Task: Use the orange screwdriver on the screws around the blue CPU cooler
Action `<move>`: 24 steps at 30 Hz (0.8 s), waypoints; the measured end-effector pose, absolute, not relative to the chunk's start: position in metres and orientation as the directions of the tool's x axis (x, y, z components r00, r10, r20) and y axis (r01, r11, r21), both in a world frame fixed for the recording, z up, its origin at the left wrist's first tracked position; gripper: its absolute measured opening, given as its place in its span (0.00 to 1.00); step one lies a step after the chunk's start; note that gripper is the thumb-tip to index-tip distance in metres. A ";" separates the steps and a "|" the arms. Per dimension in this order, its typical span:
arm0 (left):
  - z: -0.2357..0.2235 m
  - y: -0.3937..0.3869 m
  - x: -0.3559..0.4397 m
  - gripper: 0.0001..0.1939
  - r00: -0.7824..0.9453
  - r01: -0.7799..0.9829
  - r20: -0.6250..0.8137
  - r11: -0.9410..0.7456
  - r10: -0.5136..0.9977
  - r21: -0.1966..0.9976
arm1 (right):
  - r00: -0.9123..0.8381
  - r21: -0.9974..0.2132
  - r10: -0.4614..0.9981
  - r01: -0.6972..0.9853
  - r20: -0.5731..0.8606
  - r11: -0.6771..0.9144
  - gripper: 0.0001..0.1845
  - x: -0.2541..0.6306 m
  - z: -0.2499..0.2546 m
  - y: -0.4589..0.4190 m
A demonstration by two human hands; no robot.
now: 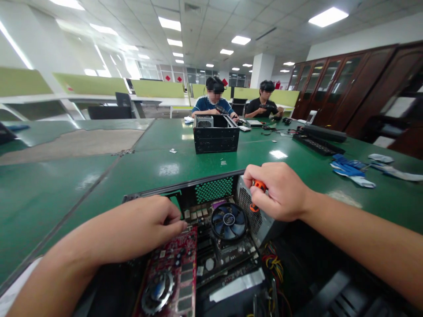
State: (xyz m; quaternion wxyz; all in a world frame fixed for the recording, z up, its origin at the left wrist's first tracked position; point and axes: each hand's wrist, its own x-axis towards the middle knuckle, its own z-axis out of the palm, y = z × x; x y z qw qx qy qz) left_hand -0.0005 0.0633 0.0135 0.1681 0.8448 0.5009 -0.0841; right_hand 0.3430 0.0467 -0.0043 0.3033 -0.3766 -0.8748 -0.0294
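Observation:
An open computer case point(211, 187) lies on the green table point(66, 189) right in front of me. Inside it sit a red expansion card point(172, 273), a black motherboard with a blue-bladed cooler fan point(228, 221) and a grey power supply point(246, 203). My left hand point(145, 224) is closed, fingertips pinched at the top edge of the red card near the case's rear wall. My right hand point(279, 191) is a fist around an orange-handled screwdriver point(257, 193), held over the power supply beside the fan.
A second black case point(215, 134) stands farther back on the table. Two people sit at the far end, handling tools. Black flat parts point(317, 138) and blue gloves point(350, 169) lie to the right. Coloured wires point(272, 264) spill inside my case.

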 end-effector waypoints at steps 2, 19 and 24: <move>0.013 0.064 0.000 0.27 0.480 0.877 -0.316 -0.442 0.818 0.187 | -0.545 -0.165 0.632 0.671 0.551 0.722 0.04 0.341 -0.003 0.045; 0.016 0.062 0.003 0.25 0.473 0.881 -0.327 -0.444 0.818 0.165 | -0.592 -0.173 0.602 0.620 0.536 0.765 0.03 0.338 -0.005 0.045; 0.016 0.063 0.004 0.26 0.457 0.888 -0.344 -0.440 0.820 0.132 | -0.682 -0.155 0.492 0.494 0.541 0.855 0.01 0.342 -0.005 0.047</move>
